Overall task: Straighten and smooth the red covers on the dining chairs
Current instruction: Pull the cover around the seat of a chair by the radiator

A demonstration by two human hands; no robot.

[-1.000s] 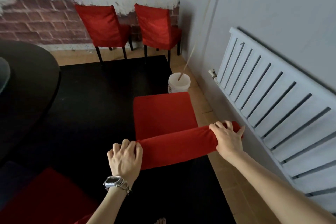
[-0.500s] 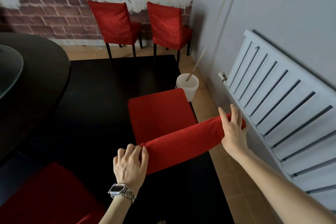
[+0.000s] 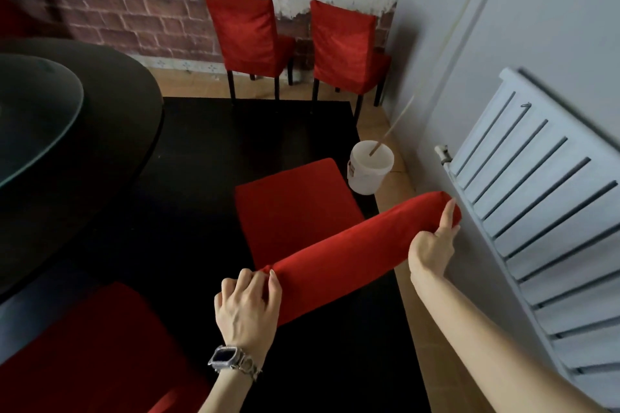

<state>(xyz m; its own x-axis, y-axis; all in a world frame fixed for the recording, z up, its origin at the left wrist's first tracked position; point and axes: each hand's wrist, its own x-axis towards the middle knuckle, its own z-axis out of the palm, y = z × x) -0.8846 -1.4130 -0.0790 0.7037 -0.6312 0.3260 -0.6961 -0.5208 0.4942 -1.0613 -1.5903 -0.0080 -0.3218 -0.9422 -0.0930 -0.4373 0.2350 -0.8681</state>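
— What differs from half a second ago?
— My right hand (image 3: 432,245) has slid off the top of the red cover (image 3: 352,258) to its end by the radiator (image 3: 536,198). The index finger lies straight along the cloth. The other fingers are hidden, so I cannot tell their grip. My left hand (image 3: 248,305) still curls its fingers over the cover's near corner, on the chair back before me.
— Any writing?
— On the wall (image 3: 141,7): "the builtup of heart not that of people", then "人在一起叫聚会", "心在一起叫团队".
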